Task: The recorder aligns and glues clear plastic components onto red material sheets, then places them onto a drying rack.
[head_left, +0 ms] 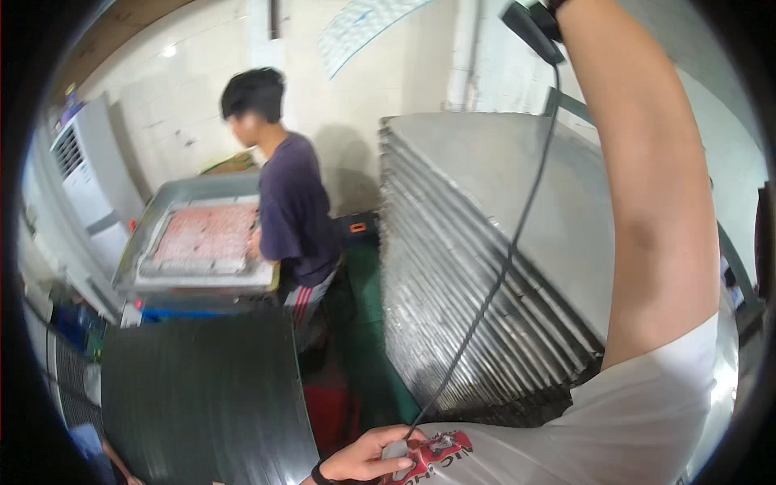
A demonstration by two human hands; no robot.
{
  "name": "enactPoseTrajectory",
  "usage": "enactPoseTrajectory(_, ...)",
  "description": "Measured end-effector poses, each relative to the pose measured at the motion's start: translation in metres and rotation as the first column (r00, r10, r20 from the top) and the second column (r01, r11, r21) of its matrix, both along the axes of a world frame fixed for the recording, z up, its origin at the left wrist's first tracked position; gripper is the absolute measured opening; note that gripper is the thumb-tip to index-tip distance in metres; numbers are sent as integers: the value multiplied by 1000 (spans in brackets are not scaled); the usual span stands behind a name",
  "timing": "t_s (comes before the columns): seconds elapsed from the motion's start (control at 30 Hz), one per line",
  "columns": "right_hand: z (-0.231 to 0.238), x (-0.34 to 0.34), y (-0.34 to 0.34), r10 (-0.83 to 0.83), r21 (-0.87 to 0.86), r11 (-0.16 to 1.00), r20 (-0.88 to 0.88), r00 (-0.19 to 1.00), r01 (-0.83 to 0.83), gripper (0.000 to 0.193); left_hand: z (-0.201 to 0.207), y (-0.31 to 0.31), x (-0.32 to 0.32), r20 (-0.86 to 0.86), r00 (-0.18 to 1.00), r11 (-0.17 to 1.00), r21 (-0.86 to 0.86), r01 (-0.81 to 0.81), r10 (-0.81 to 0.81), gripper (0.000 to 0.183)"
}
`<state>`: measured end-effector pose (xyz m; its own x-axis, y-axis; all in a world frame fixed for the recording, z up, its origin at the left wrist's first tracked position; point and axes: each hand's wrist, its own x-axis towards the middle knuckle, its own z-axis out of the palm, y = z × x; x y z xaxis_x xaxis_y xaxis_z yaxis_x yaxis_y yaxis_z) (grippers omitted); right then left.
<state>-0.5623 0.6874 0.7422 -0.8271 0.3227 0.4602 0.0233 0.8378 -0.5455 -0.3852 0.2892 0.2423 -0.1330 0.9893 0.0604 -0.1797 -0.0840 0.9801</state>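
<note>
A tall stack of metal trays fills the middle of the view, tilted, its ribbed edges facing left and its flat grey top facing up. Across the right side, the right arm is raised from a white sleeve to the top edge, where the right hand is cut off by the frame; only the wrist is seen beside a black plug-like piece, so its grip cannot be told. From that piece a black cable is hung down across the face of the stack to the lower edge. There it is met by the left hand, which is closed against the shirt at the chest, the fingers curled over a red print; the cable's lower end is reached at the fingertips, though whether it is actually pinched cannot be told. A dark band is worn on that wrist. At lower left a stack of dark sheets is seen. Behind it a second person in a dark shirt is stood at a metal table, on which a tray of pink pieces is laid. A white cooler unit is set against the left wall.
</note>
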Motion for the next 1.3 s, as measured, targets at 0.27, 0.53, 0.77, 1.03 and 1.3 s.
enactPoseTrajectory(0.27,-123,175,249,-535,-528,766,-210,818,365,17,39,52,-18,-44,984,982,67,178,-175,41)
enactPoseTrajectory(0.53,-211,262,303,-949,852,62,-112,296,520,22,29,67,-24,-207,972,982,124,140,-113,50)
enactPoseTrajectory(0.77,-20,110,167,-530,663,368,-427,732,652,19,34,30,1,-221,974,996,69,58,-42,39)
enactPoseTrajectory(1.03,-107,3,-266,620,748,567,-112,776,-345,29,-3,-64,109,-349,835,905,157,-396,426,26)
enactPoseTrajectory(1.3,-503,95,-530,799,145,-171,599,-51,-975,23,-51,-158,291,-213,439,444,-26,-895,873,25)
